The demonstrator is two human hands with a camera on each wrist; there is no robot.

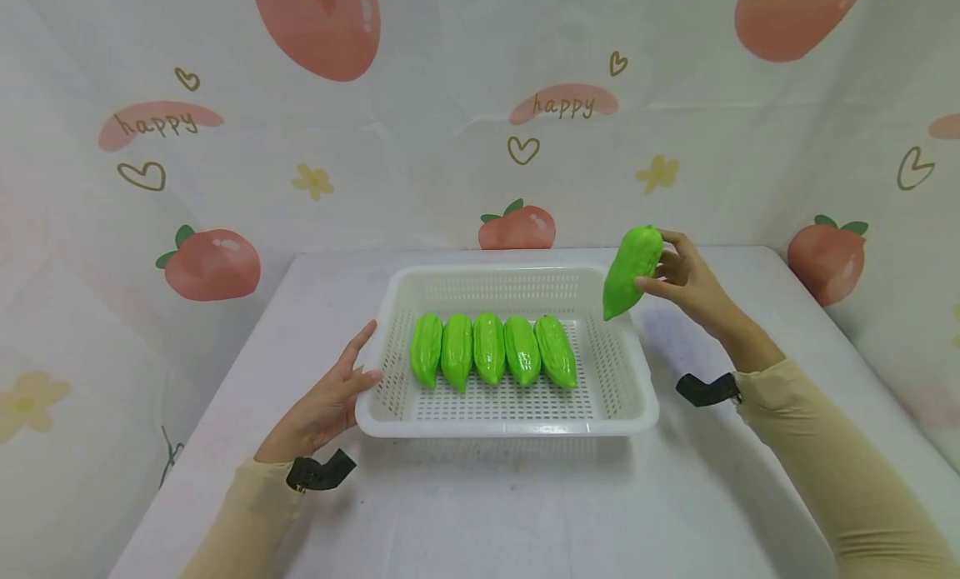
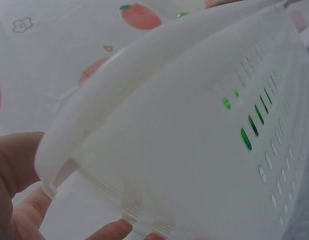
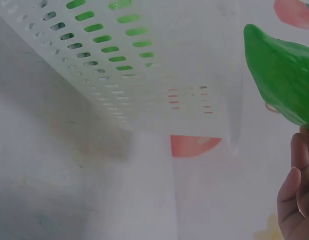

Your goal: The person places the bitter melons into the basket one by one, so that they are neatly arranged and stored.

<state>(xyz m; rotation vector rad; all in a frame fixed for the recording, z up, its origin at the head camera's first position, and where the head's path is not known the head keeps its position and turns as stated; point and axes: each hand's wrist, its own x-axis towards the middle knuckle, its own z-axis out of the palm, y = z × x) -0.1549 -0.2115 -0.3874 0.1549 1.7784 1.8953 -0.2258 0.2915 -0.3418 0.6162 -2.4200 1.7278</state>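
A white plastic basket (image 1: 510, 429) with slotted walls stands on the table. Several green, glossy, ridged bitter melons (image 1: 489, 350) lie side by side in it, pointed ends toward me. At the basket's left side, my left hand (image 1: 330, 400) holds the rim, thumb on the edge and other fingers lower along the outside wall; the left wrist view shows these fingertips below the rim (image 2: 69, 130). My right hand (image 1: 690, 283) grips another bitter melon (image 1: 632, 271) between thumb and fingers, tilted with its tip down, above the basket's right back corner. The right wrist view shows its tapered end (image 3: 279, 75).
The white tabletop (image 1: 480, 512) extends on all sides of the basket. Behind it hangs a white cloth backdrop (image 1: 420, 146) printed with peaches, hearts and flowers. Each wrist carries a black strap device (image 1: 705, 389).
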